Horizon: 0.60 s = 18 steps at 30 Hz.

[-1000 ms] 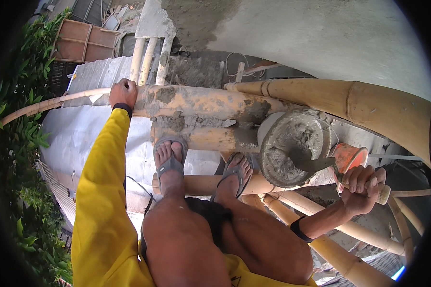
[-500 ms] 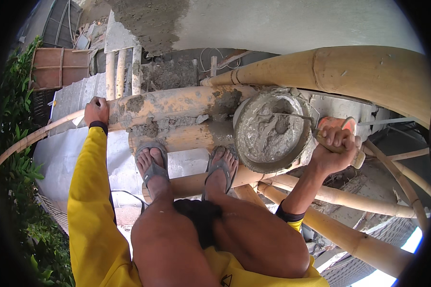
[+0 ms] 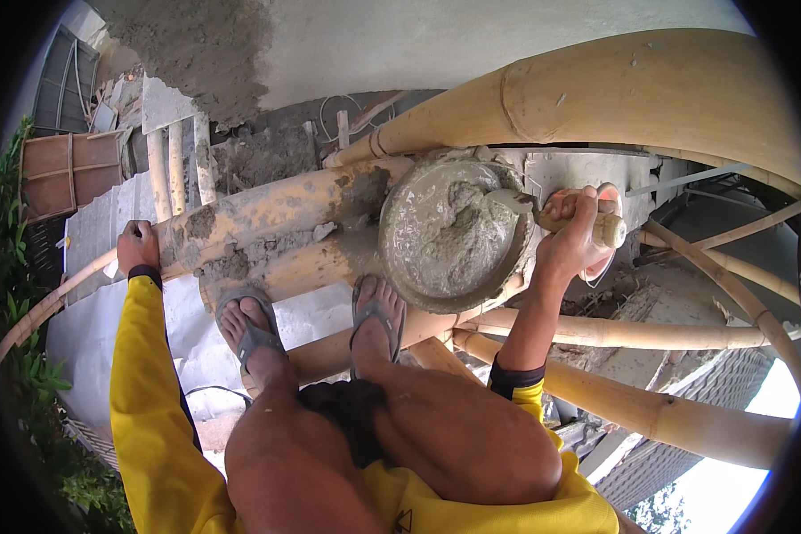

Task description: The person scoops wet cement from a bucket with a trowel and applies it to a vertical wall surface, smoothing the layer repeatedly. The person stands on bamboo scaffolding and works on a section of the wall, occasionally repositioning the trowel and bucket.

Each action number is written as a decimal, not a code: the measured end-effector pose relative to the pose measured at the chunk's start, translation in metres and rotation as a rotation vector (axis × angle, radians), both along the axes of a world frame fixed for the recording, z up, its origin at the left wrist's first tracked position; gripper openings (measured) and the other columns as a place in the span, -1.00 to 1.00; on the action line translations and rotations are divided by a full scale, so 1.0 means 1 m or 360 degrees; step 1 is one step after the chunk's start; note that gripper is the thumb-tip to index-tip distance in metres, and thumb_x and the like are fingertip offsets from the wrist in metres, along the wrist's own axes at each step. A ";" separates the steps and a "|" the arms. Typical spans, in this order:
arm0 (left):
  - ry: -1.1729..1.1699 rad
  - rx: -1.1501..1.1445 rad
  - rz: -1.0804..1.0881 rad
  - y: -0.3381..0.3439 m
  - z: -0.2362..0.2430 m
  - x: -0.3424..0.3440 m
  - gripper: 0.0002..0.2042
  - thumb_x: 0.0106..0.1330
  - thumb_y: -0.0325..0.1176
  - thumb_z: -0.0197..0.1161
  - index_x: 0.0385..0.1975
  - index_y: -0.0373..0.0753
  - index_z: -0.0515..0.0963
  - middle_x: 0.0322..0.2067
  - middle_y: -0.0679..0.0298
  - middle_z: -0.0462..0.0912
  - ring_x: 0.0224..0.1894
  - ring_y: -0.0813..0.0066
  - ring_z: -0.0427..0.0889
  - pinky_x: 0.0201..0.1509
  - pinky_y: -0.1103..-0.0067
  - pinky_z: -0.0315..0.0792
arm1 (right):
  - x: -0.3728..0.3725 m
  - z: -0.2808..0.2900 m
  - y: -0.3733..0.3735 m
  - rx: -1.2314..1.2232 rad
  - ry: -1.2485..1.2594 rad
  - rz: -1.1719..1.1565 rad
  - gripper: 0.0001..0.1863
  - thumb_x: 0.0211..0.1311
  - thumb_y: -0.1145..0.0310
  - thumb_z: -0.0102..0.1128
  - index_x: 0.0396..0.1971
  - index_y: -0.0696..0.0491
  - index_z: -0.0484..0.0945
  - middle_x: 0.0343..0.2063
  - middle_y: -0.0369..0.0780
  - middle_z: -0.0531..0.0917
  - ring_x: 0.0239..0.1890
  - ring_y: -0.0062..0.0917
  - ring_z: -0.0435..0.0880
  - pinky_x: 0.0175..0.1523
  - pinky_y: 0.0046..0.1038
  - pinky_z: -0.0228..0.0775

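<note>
My right hand (image 3: 571,230) is closed around the wooden handle of a trowel (image 3: 514,202). The trowel's blade reaches over the near-right side of a round bucket (image 3: 392,267) and dips into wet grey mortar (image 3: 454,227), which is heaped towards the middle; the blade's tip is hidden there. On the left, my left hand (image 3: 139,247) is curled over the end of a mortar-splashed bamboo pole (image 3: 267,200); its palm side is out of sight. My sandalled feet (image 3: 249,325) stand on the bamboo beside the bucket.
A thick bamboo pole (image 3: 596,89) crosses beyond the bucket, below a partly plastered wall (image 3: 347,44). An orange bucket (image 3: 607,200) sits behind my right hand. More bamboo poles (image 3: 641,334) run below right, over a drop. Green leaves (image 3: 36,356) edge the left.
My right hand has turned the trowel, and its blade now sits in the mortar, which is more heaped. The whole view has shifted to the right; my left hand stays on the pole.
</note>
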<state>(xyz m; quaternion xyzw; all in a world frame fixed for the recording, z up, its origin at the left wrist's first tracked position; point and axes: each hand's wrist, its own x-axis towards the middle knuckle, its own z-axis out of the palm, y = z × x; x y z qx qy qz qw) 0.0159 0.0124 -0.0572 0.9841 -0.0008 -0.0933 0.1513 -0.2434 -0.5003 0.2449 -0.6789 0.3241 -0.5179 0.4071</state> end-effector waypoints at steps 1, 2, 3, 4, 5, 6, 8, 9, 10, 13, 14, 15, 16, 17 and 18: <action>-0.0004 0.0004 0.0008 0.000 0.001 0.000 -0.59 0.38 -0.06 0.02 -0.25 -0.26 0.70 -0.31 -0.15 0.71 -0.19 -0.23 0.68 -0.06 0.11 0.52 | -0.001 -0.008 0.003 0.0127 0.0126 -0.0070 -0.85 0.37 0.52 0.19 -0.39 0.11 0.40 -0.64 -0.30 0.48 -0.68 -0.65 0.39 -0.56 -0.56 0.31; -0.0021 0.0003 0.0037 -0.001 0.001 -0.001 -0.59 0.38 -0.06 0.02 -0.25 -0.26 0.70 -0.31 -0.15 0.71 -0.19 -0.23 0.68 -0.07 0.11 0.52 | -0.004 -0.010 0.006 -0.0020 0.0121 0.0064 -0.85 0.36 0.53 0.20 -0.35 0.09 0.38 -0.64 -0.30 0.48 -0.71 -0.67 0.35 -0.61 -0.59 0.23; -0.0026 0.0010 0.0059 -0.001 0.002 -0.002 -0.59 0.38 -0.06 0.02 -0.25 -0.26 0.70 -0.31 -0.15 0.71 -0.19 -0.23 0.68 -0.07 0.11 0.52 | -0.010 -0.007 0.008 0.0101 0.0108 0.0135 -0.83 0.36 0.53 0.19 -0.36 0.06 0.37 -0.65 -0.31 0.43 -0.70 -0.67 0.33 -0.59 -0.56 0.23; -0.0005 -0.0022 0.0090 -0.001 0.002 -0.003 -0.59 0.38 -0.05 0.02 -0.25 -0.26 0.70 -0.31 -0.16 0.71 -0.19 -0.23 0.68 -0.07 0.10 0.52 | -0.018 0.002 0.011 0.0226 0.0102 0.0188 -0.82 0.36 0.52 0.19 -0.37 0.04 0.35 -0.65 -0.32 0.39 -0.68 -0.67 0.30 -0.56 -0.54 0.23; -0.0012 0.0019 0.0060 -0.002 0.003 -0.004 -0.59 0.38 -0.06 0.02 -0.24 -0.26 0.70 -0.31 -0.16 0.71 -0.19 -0.23 0.68 -0.07 0.10 0.52 | -0.024 0.015 0.012 0.0339 0.0047 0.0330 -0.80 0.35 0.52 0.19 -0.38 0.01 0.34 -0.66 -0.34 0.34 -0.67 -0.66 0.27 -0.54 -0.51 0.23; -0.0008 0.0012 0.0060 -0.002 0.003 -0.004 -0.59 0.38 -0.06 0.02 -0.24 -0.25 0.70 -0.31 -0.16 0.71 -0.19 -0.23 0.68 -0.07 0.11 0.52 | -0.029 0.028 0.014 0.0487 0.0032 0.0326 -0.78 0.36 0.46 0.21 -0.39 -0.03 0.32 -0.67 -0.35 0.31 -0.68 -0.66 0.23 -0.54 -0.51 0.21; -0.0012 -0.0004 0.0055 -0.002 0.004 -0.003 -0.60 0.38 -0.06 0.02 -0.24 -0.25 0.70 -0.30 -0.16 0.71 -0.19 -0.23 0.68 -0.08 0.11 0.52 | -0.034 0.051 0.018 0.0478 0.0015 0.0373 -0.78 0.38 0.43 0.18 -0.40 -0.06 0.30 -0.67 -0.35 0.29 -0.69 -0.66 0.23 -0.54 -0.52 0.21; -0.0021 -0.0015 0.0053 -0.002 0.004 -0.003 -0.60 0.38 -0.06 0.02 -0.24 -0.25 0.70 -0.30 -0.16 0.71 -0.19 -0.23 0.68 -0.08 0.11 0.52 | -0.032 0.056 0.020 0.0464 0.0007 0.0478 -0.79 0.38 0.42 0.16 -0.39 -0.06 0.30 -0.67 -0.35 0.28 -0.69 -0.66 0.23 -0.54 -0.52 0.20; -0.0029 -0.0025 0.0050 -0.002 0.004 -0.003 -0.60 0.38 -0.07 0.03 -0.24 -0.25 0.71 -0.29 -0.16 0.71 -0.19 -0.23 0.68 -0.08 0.11 0.52 | -0.029 0.057 0.023 0.0412 -0.0050 0.0542 -0.81 0.37 0.44 0.17 -0.38 -0.05 0.32 -0.67 -0.35 0.29 -0.69 -0.67 0.25 -0.54 -0.51 0.21; -0.0011 0.0016 0.0060 -0.002 0.003 -0.002 -0.61 0.38 -0.08 0.03 -0.25 -0.25 0.71 -0.29 -0.16 0.71 -0.18 -0.24 0.68 -0.08 0.11 0.52 | -0.011 0.030 0.021 0.0742 0.0031 0.0141 -0.80 0.30 0.53 0.23 -0.38 0.03 0.34 -0.71 -0.37 0.31 -0.74 -0.69 0.19 -0.64 -0.56 0.12; -0.0015 0.0007 0.0034 -0.002 0.003 -0.002 -0.61 0.38 -0.08 0.03 -0.24 -0.25 0.70 -0.28 -0.16 0.71 -0.18 -0.23 0.68 -0.07 0.11 0.52 | -0.006 0.015 0.018 0.0701 0.0107 0.0062 -0.81 0.29 0.51 0.24 -0.36 0.03 0.36 -0.70 -0.37 0.32 -0.74 -0.68 0.22 -0.63 -0.57 0.15; -0.0007 -0.0013 0.0049 -0.003 0.003 -0.002 -0.61 0.38 -0.08 0.03 -0.24 -0.25 0.70 -0.28 -0.16 0.71 -0.18 -0.23 0.68 -0.07 0.11 0.52 | -0.008 0.008 0.016 0.0694 0.0060 -0.0001 -0.82 0.28 0.55 0.20 -0.37 0.02 0.35 -0.69 -0.36 0.32 -0.74 -0.66 0.24 -0.63 -0.55 0.16; 0.0012 -0.0052 0.0087 -0.003 0.004 -0.003 -0.60 0.38 -0.08 0.03 -0.24 -0.26 0.70 -0.28 -0.16 0.71 -0.18 -0.23 0.68 -0.07 0.10 0.52 | -0.011 0.003 0.011 0.0548 -0.0201 0.0123 -0.81 0.28 0.55 0.19 -0.38 0.01 0.34 -0.69 -0.35 0.31 -0.74 -0.65 0.23 -0.63 -0.54 0.17; -0.0014 -0.0019 0.0091 -0.002 0.005 -0.004 -0.60 0.38 -0.08 0.03 -0.24 -0.26 0.70 -0.28 -0.16 0.71 -0.18 -0.23 0.68 -0.07 0.10 0.52 | -0.017 0.003 0.006 0.0586 -0.0390 0.0072 -0.81 0.28 0.54 0.18 -0.39 0.00 0.33 -0.69 -0.35 0.31 -0.75 -0.63 0.22 -0.63 -0.52 0.18; -0.0014 -0.0006 0.0082 -0.002 0.006 -0.005 -0.60 0.38 -0.08 0.03 -0.24 -0.26 0.70 -0.29 -0.16 0.71 -0.18 -0.23 0.68 -0.07 0.10 0.52 | -0.025 0.007 0.000 0.0416 -0.0380 0.0124 -0.80 0.32 0.45 0.14 -0.45 -0.01 0.30 -0.68 -0.34 0.30 -0.71 -0.61 0.24 -0.57 -0.47 0.23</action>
